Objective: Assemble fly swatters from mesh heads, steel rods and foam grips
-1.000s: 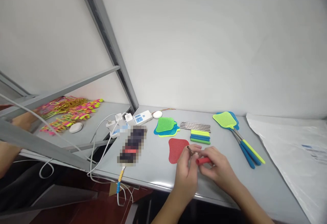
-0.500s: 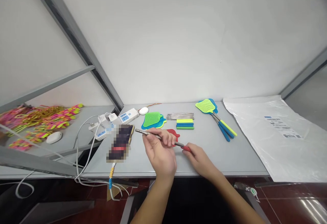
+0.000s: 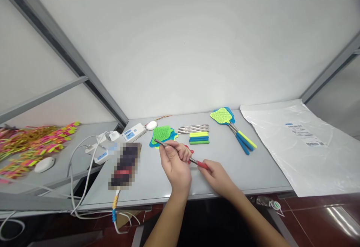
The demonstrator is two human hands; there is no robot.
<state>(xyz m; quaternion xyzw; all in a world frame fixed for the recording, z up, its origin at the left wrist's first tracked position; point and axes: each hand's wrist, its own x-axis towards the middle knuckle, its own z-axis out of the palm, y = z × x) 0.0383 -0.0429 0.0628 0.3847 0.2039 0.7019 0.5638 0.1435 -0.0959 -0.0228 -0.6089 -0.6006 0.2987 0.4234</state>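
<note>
A silvery metal rod (image 3: 193, 160) slants between my hands above the front of the table. My left hand (image 3: 176, 166) is closed round its middle, and the rod's bare tip sticks out past the thumb. The fingers of my right hand (image 3: 218, 177) grip the red handle sleeve (image 3: 203, 165) at the rod's lower end. Behind my left hand lies a red swatter head (image 3: 190, 150), mostly hidden. Farther back are several metal rods (image 3: 193, 129) and coloured handle sleeves (image 3: 199, 138). A green swatter head (image 3: 161, 136) lies over blue and yellow ones on the left.
Swatters with handles (image 3: 236, 128) lie at the right, beside a large white plastic bag (image 3: 281, 142). To the left are a phone (image 3: 125, 168) on a cable, power strips (image 3: 134, 132) and a round white device (image 3: 152, 125). A metal frame post (image 3: 104, 95) stands at the left.
The view has shifted, so the table's things appear farther left. The rod is tilted a little more steeply, and more of the red sleeve shows beyond my right fingers. Both hands keep their hold.
</note>
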